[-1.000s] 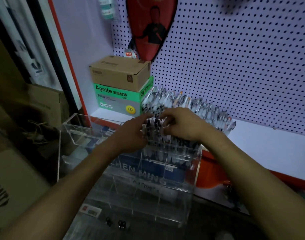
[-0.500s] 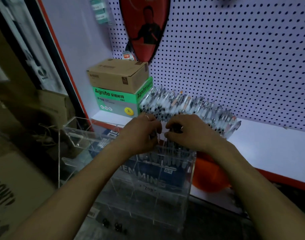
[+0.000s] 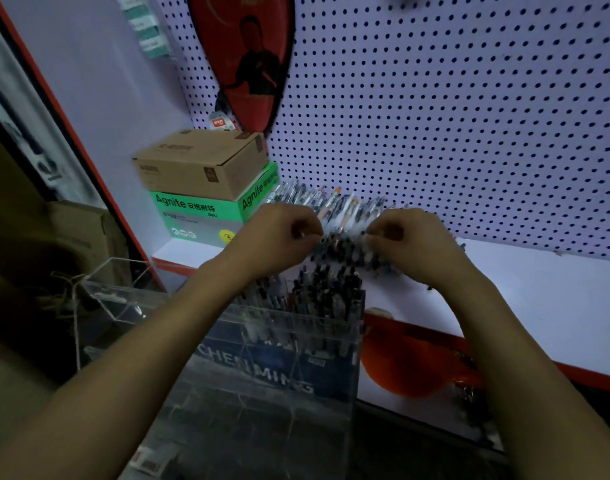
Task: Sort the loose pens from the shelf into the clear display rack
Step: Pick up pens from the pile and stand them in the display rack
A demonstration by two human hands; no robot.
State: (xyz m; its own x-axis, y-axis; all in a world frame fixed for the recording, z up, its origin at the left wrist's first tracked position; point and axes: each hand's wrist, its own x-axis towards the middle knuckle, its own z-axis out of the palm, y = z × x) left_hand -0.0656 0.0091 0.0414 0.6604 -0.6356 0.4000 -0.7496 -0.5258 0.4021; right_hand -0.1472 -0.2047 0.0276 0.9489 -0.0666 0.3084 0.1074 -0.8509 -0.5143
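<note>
White shelf (image 3: 539,306) under pegboard (image 3: 435,98). Left hand (image 3: 275,237) and right hand (image 3: 411,240): fingers curled into the loose pens (image 3: 338,216), apparently gathering a bunch. Clear display rack (image 3: 296,341) just below, part-filled. Step: pickup; next, carry down and drop upright into a compartment

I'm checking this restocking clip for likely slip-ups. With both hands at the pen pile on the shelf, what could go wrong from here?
1. The left hand and right hand both reach into the loose pens heaped on the shelf; pulling some out may send others rolling off its edge.
2. The clear display rack already looks crowded in its top compartment, so added pens could jam or spill.
</note>
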